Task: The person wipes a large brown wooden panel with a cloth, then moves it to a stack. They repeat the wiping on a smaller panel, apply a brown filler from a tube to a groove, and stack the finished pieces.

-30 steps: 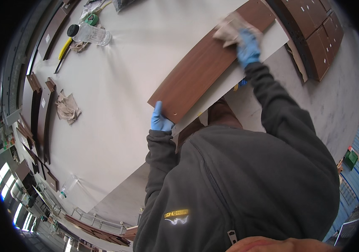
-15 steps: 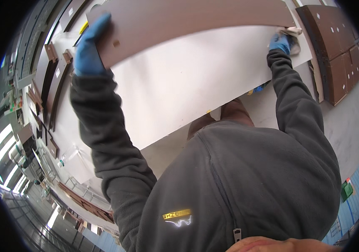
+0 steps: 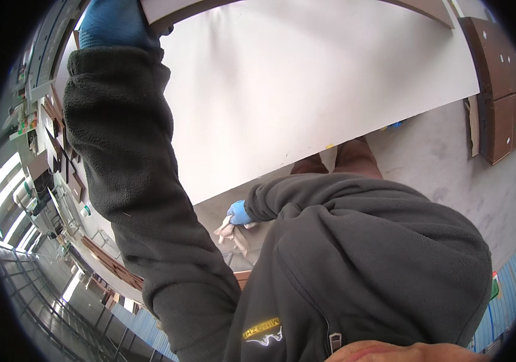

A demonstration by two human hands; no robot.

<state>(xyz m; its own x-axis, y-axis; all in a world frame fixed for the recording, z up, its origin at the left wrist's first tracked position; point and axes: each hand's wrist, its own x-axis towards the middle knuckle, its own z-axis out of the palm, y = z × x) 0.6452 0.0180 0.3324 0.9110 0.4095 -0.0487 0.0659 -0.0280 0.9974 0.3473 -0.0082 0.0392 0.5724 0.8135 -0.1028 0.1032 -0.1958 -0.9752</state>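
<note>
At the top left, my left hand (image 3: 119, 24), in a blue glove, grips the left end of a long brown board (image 3: 176, 10). Its thumb side is cut off by the picture's top edge, and a fingertip shows under the board. Most of the board lies out of view, its lower edge curving along the top. Beneath it stands a white tabletop (image 3: 306, 90). My right hand (image 3: 240, 212), also gloved in blue, is closed on a crumpled whitish cloth (image 3: 234, 234). That hand is low in front of my body, beside the table's near edge.
Stacked brown panels (image 3: 499, 66) stand to the right of the table. More brown pieces (image 3: 65, 151) lie at the far left. A green object (image 3: 494, 286) sits at the lower right near blue slatted flooring (image 3: 514, 289). My legs (image 3: 354, 157) are close to the table edge.
My right hand has swung with the cloth from the board's right end to low left across my body. The board and my left hand have shifted up toward the picture's top edge.
</note>
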